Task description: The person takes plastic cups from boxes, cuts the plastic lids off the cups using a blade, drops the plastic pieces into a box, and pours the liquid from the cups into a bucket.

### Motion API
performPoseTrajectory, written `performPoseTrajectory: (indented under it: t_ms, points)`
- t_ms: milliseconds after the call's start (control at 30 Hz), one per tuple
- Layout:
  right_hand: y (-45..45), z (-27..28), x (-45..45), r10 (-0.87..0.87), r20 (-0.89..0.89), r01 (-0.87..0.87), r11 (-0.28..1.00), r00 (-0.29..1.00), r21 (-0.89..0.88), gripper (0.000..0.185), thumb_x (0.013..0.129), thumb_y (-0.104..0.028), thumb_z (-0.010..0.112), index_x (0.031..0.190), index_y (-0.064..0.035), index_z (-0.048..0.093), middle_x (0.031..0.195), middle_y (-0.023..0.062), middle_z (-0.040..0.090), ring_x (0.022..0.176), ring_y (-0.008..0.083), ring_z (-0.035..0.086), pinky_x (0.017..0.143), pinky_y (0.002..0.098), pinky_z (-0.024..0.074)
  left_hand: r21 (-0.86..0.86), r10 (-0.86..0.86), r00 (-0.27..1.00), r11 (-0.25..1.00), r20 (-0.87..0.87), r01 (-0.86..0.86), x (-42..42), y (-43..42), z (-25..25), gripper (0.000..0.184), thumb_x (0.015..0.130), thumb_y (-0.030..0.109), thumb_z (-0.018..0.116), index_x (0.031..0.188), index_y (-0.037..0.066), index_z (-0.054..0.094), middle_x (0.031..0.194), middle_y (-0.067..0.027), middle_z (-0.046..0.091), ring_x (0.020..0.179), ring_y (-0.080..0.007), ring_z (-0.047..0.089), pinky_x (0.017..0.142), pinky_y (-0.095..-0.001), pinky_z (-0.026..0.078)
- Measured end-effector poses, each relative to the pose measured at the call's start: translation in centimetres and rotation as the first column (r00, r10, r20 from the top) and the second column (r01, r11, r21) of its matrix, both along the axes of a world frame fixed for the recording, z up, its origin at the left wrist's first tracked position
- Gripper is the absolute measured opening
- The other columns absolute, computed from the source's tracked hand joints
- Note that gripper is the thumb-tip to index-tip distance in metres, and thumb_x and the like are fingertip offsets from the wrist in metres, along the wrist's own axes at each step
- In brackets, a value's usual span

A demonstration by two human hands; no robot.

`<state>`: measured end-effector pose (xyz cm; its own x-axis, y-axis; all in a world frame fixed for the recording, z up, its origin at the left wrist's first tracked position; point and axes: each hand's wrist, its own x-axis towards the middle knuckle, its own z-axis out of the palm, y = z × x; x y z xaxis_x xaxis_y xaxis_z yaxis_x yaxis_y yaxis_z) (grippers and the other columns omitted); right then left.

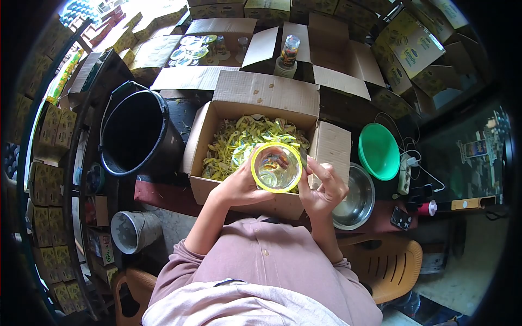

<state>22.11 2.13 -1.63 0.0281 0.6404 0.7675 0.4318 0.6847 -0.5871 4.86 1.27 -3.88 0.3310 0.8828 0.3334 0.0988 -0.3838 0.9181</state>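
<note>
My left hand (pixel 242 183) is wrapped around the left side of a clear plastic cup with a yellow rim (pixel 278 190), its mouth facing up toward me. At the cup's right edge my right hand (pixel 325 189) has bent fingers and a thumb drawn together close to the rim; whether they pinch something there I cannot make out. Right under both hands stands an open cardboard box (pixel 266 87), filled with a heap of yellow-green printed strips (pixel 228 144). The cup hides part of the heap.
A black bucket (pixel 136 136) stands left of the box, a grey pail (pixel 136 231) below it. To the right are a green basin (pixel 379 151), a metal bowl (pixel 356 201) and a power strip (pixel 404 174). Behind, one open carton (pixel 198 76) holds lidded cups; stacked cups (pixel 290 51) stand beside it.
</note>
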Motion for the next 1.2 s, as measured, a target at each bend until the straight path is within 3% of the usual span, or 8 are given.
performPoseTrajectory:
  t_ms: [133,167,367,467,667,967,1067,1200]
  points:
    - [-0.8,-0.2,-0.5,-0.007,-0.017,0.006,0.998,1.000,-0.062,0.032,0.061,0.005,0.068,0.091,-0.0091,0.066,0.065,0.0046,0.060,0.054,0.0137,0.058,0.050,0.0247,0.0458,0.092,0.086,0.996,0.992,-0.010,-0.085,-0.4,0.4,0.3,0.067,0.062,0.012,0.068,0.120,0.001,0.037,0.113,-0.0143,0.045,0.108,-0.0268,0.045,0.095,-0.0356,0.034]
    - [-1.0,-0.2,-0.6,-0.012,-0.018,0.010,0.997,1.000,-0.082,0.032,0.062,0.005,0.068,0.091,-0.0088,0.066,0.065,0.0050,0.060,0.054,0.0139,0.058,0.051,0.0248,0.0461,0.063,0.094,0.994,0.993,0.061,-0.097,-0.2,0.3,0.4,0.066,0.063,0.013,0.068,0.120,0.001,0.037,0.112,-0.0142,0.046,0.108,-0.0261,0.045,0.094,-0.0352,0.034]
    - [-0.7,0.0,-0.2,-0.016,-0.027,0.014,0.996,1.000,-0.084,0.031,0.061,0.006,0.067,0.090,-0.0078,0.066,0.065,0.0058,0.060,0.055,0.0147,0.058,0.052,0.0248,0.0464,0.010,0.005,0.999,1.000,-0.044,-0.005,-0.1,-0.1,-0.2,0.067,0.063,0.014,0.068,0.120,0.002,0.037,0.113,-0.0137,0.044,0.109,-0.0261,0.043,0.096,-0.0359,0.032]
    - [-0.2,-0.1,0.2,0.051,-0.071,-0.058,0.993,0.996,-0.106,0.032,0.061,0.006,0.067,0.090,-0.0080,0.066,0.064,0.0057,0.060,0.055,0.0140,0.058,0.052,0.0236,0.0456,-0.004,-0.034,0.998,0.999,0.061,0.035,0.1,-0.2,0.0,0.067,0.062,0.014,0.069,0.120,0.002,0.038,0.113,-0.0137,0.044,0.109,-0.0268,0.043,0.097,-0.0364,0.030]
    - [-0.8,-0.1,0.3,0.028,-0.056,-0.033,0.995,0.998,-0.092,0.031,0.062,0.005,0.068,0.089,-0.0082,0.067,0.064,0.0055,0.060,0.055,0.0132,0.058,0.051,0.0236,0.0452,-0.023,0.013,0.991,1.000,0.130,-0.010,0.0,0.1,-0.2,0.065,0.062,0.018,0.068,0.118,0.001,0.040,0.111,-0.0138,0.046,0.109,-0.0282,0.042,0.097,-0.0371,0.028]
    - [-0.7,0.2,-0.3,-0.039,0.011,0.039,0.999,0.999,-0.034,0.034,0.061,0.005,0.068,0.091,-0.0090,0.067,0.066,0.0050,0.060,0.055,0.0139,0.058,0.051,0.0242,0.0455,-0.035,-0.002,1.000,0.999,0.000,0.002,-0.2,-0.1,-0.3,0.067,0.062,0.020,0.069,0.119,0.001,0.040,0.115,-0.0138,0.047,0.112,-0.0287,0.042,0.102,-0.0391,0.022]
    - [-0.3,0.2,-0.2,-0.007,0.009,0.008,0.999,1.000,-0.038,0.036,0.060,0.006,0.068,0.092,-0.0095,0.067,0.066,0.0048,0.060,0.055,0.0140,0.057,0.051,0.0240,0.0452,0.000,-0.048,0.997,0.999,0.058,0.048,0.2,-0.6,-0.4,0.070,0.061,0.019,0.069,0.120,0.000,0.038,0.117,-0.0145,0.046,0.112,-0.0271,0.043,0.103,-0.0379,0.022]
    - [-0.3,0.2,-0.2,-0.001,-0.081,-0.007,0.996,0.997,-0.092,0.032,0.061,0.005,0.068,0.091,-0.0079,0.066,0.065,0.0047,0.059,0.055,0.0127,0.057,0.050,0.0241,0.0448,0.038,-0.143,0.981,0.990,0.130,0.139,0.0,0.0,-0.4,0.077,0.061,0.010,0.074,0.125,0.001,0.031,0.118,-0.0118,0.042,0.111,-0.0211,0.043,0.095,-0.0341,0.033]
